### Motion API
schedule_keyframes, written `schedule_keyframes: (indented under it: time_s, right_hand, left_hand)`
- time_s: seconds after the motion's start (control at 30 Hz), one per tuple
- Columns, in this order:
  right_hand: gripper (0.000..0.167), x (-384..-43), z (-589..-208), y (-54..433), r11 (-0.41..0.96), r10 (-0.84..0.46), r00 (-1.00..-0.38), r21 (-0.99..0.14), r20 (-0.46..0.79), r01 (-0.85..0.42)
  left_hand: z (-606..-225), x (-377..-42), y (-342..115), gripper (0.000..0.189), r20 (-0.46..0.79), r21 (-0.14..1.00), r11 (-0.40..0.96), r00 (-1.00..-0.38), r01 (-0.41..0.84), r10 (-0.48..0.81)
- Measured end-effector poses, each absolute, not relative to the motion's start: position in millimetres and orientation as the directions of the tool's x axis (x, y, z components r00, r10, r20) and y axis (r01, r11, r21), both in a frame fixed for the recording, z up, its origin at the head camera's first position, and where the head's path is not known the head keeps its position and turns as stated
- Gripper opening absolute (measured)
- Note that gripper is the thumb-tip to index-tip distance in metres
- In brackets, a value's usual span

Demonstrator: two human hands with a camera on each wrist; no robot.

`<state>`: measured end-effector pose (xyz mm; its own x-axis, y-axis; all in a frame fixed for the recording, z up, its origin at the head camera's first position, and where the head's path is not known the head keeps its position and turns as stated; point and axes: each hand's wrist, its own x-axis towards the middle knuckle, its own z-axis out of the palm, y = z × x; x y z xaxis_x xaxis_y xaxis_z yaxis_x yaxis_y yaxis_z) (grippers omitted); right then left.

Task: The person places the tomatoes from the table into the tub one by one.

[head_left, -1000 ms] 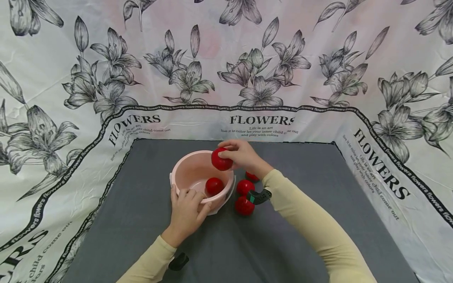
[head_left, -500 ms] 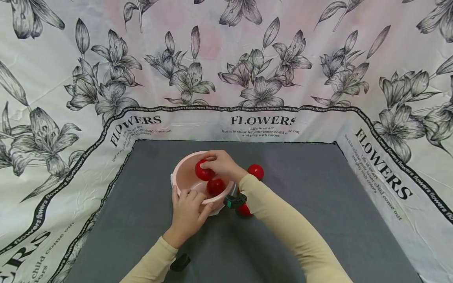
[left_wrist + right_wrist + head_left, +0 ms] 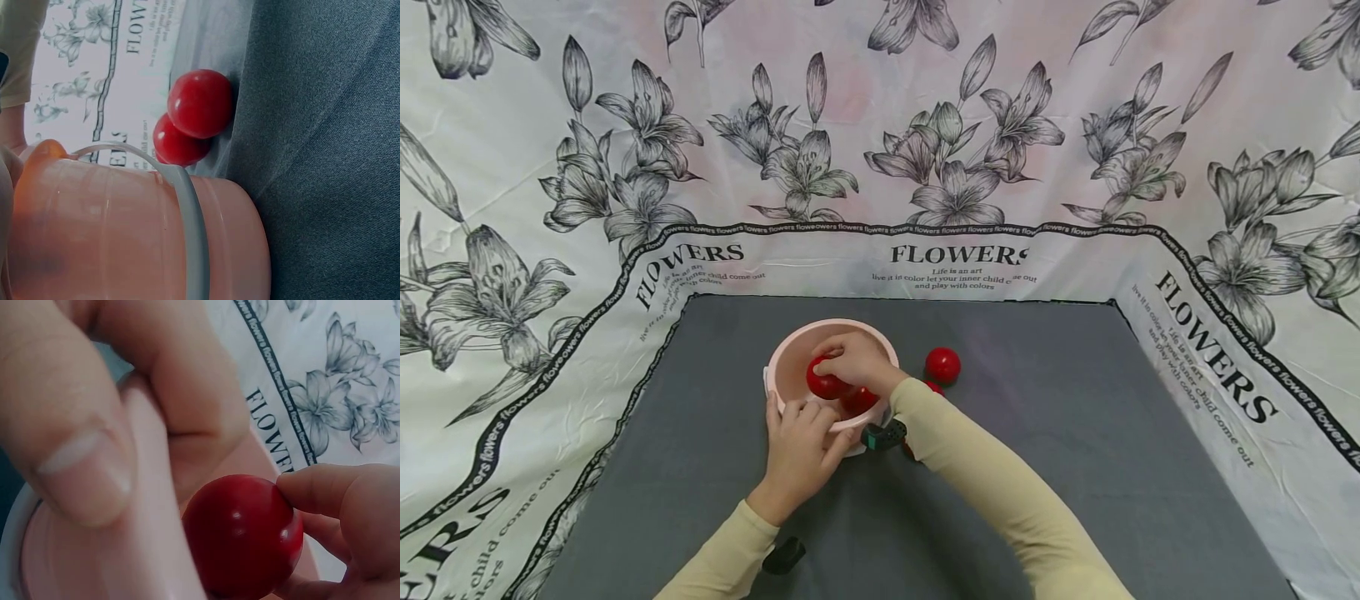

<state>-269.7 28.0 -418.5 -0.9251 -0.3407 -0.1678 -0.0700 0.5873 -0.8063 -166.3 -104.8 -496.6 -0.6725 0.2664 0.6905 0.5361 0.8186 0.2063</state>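
A pale pink bucket [image 3: 784, 371] stands upright on the grey cloth. My left hand [image 3: 800, 446] grips its near rim, fingers over the edge and thumb outside, as the right wrist view also shows. Inside the bucket's mouth, my right hand [image 3: 856, 358] holds a glossy red ball [image 3: 824, 383] between thumb and fingers. Another red ball [image 3: 859, 402] lies in the bucket, partly hidden by the held one and the right hand. In the left wrist view the bucket's side [image 3: 119, 231] and its pale handle [image 3: 194, 231] fill the lower left.
To the bucket's right sits a red ball [image 3: 943, 366]. More red balls there are mostly hidden behind the right forearm; two balls show beyond the bucket in the left wrist view, the nearer ball [image 3: 200, 103] overlapping the other. A flower-print sheet [image 3: 955, 250] surrounds the grey cloth [image 3: 1060, 400].
My right hand has carried the red ball leftward from above the bucket's right rim and lowered it inside. The left hand has kept its hold on the rim.
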Motion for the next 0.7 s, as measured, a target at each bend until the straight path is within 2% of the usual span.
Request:
schedule_keyframes:
  time_s: [0.23, 0.47, 0.7]
  right_hand:
    - [0.033, -267.0, -422.3, 28.7, 0.595, -0.346, -0.924, -0.8, -0.166, -0.079]
    - [0.035, -265.2, -424.1, 33.3, 0.537, -0.32, -0.93, -0.843, -0.179, -0.023]
    - [0.032, -266.8, -422.1, 36.1, 0.568, -0.326, -0.931, -0.821, -0.165, -0.053]
  left_hand:
    - [-496.6, -166.2, -104.4, 0.021, 0.687, 0.2, 0.823, -0.675, 0.532, 0.269]
    - [-496.5, -165.8, -104.9, 0.02, 0.674, 0.215, 0.83, -0.693, 0.515, 0.256]
    - [-496.4, -165.7, -104.2, 0.021, 0.666, 0.223, 0.825, -0.699, 0.519, 0.26]
